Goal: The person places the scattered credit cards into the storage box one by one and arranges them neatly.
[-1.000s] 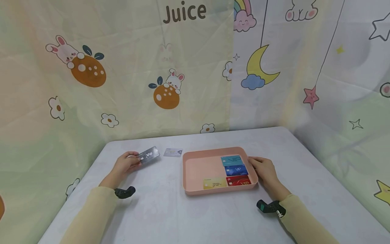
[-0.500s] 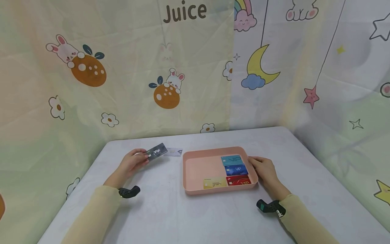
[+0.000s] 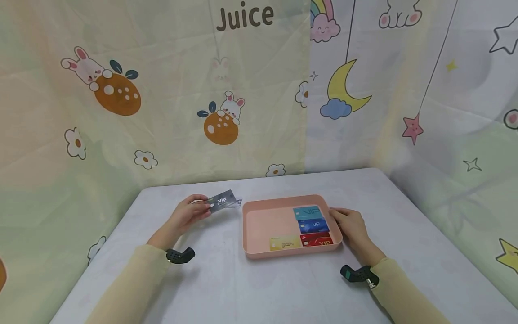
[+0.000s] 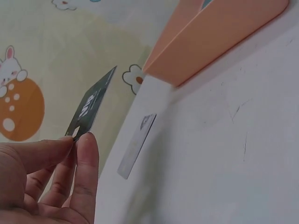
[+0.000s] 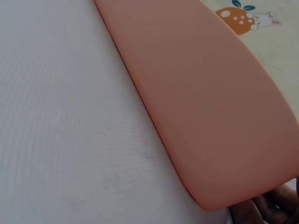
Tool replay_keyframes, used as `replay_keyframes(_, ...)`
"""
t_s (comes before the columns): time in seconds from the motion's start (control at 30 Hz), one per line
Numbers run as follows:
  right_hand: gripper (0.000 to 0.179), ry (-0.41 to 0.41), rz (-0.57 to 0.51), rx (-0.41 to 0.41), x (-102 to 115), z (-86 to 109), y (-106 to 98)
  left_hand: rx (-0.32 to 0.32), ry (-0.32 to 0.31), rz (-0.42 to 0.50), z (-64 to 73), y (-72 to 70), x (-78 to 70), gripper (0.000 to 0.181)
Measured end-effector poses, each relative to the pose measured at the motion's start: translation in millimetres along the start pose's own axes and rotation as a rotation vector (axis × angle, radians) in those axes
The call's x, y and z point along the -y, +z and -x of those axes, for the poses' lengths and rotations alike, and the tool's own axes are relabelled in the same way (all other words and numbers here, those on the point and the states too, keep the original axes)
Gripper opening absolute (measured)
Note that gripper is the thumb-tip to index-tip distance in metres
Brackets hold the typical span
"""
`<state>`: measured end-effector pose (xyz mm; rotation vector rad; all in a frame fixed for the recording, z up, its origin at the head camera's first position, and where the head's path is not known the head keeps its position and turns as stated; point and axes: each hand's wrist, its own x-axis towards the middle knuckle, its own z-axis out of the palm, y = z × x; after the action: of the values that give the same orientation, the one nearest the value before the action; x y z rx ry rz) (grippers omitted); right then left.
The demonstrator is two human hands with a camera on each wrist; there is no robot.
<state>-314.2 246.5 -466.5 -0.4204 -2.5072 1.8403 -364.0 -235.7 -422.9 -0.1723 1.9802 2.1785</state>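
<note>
My left hand (image 3: 187, 216) pinches a dark grey VIP card (image 3: 221, 201) by one end, thumb on one side and fingers on the other. The card is held tilted above the table; its chip and white lettering show in the left wrist view. A pale silver card (image 4: 137, 145) lies flat on the table beneath, mostly covered by the grey one in the head view. My right hand (image 3: 351, 226) grips the right end of a pink tray (image 3: 259, 225); its fingertips are partly hidden. Inside the tray lie a teal card (image 3: 308, 213), a blue card (image 3: 314, 226), a red card (image 3: 317, 239) and a gold card (image 3: 285, 243).
The white table (image 3: 259, 292) carries the tray at its middle. Behind it hangs a printed cloth (image 3: 170, 90) with rabbits and oranges, joined by another with a moon and stars. Each wrist wears a black camera mount (image 3: 180, 255).
My left hand has moved right with the grey card, which now overlaps most of the silver card in the head view. The right hand and tray have stayed in place.
</note>
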Motion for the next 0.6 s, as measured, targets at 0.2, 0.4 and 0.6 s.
replay_keyframes(0.2,0.058,0.004,-0.003,0.000,1,0.6,0,0.036,0.015,0.010,-0.5,14.9,0.7,0.033)
replay_keyframes(0.4,0.058,0.012,-0.006,0.002,0,-0.4,0,0.050,0.012,0.001,-3.7,30.1,0.5,0.028)
replay_keyframes(0.6,0.058,0.007,-0.006,0.000,0,-1.2,0,0.072,0.010,-0.038,-6.7,45.1,0.7,0.028)
